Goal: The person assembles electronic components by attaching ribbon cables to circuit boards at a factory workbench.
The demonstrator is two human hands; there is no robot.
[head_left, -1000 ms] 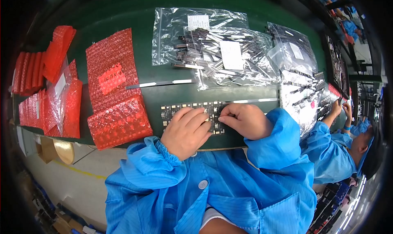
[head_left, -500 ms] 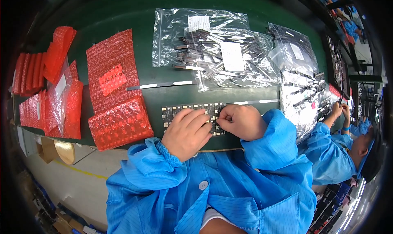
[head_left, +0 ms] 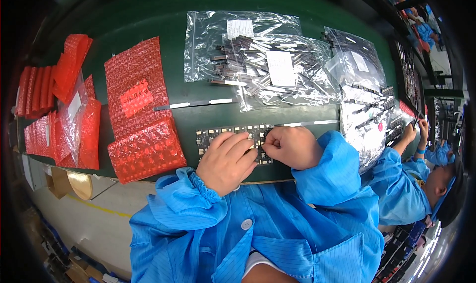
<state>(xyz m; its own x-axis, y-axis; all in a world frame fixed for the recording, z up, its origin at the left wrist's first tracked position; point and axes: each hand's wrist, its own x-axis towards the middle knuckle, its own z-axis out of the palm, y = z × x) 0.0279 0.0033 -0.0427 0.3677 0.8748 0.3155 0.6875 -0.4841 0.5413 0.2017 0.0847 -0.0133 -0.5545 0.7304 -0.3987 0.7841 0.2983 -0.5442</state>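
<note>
A black circuit board panel [head_left: 202, 138] with rows of small pale pads lies flat at the bench's near edge. My left hand [head_left: 227, 160] rests on its middle, fingers laid out flat and close together. Over the right part of the panel, my right hand [head_left: 292, 146] is closed, thumb and forefinger pinched at the board's surface. What sits in that pinch is too small and hidden to make out. A thin pale strip [head_left: 317, 122] lies just beyond the right hand. Behind the panel is another dark strip with white sections [head_left: 193, 104].
Red bubble-wrap packs [head_left: 146, 149] and red pouches [head_left: 77, 134] lie at left. Clear bags of dark and silver strips [head_left: 297, 80] are behind; more bags and strips [head_left: 364, 114] are at right. A co-worker in blue [head_left: 404, 184] works at far right.
My hands and the panel stay almost in place. At far right, the co-worker's hands and head have shifted slightly.
</note>
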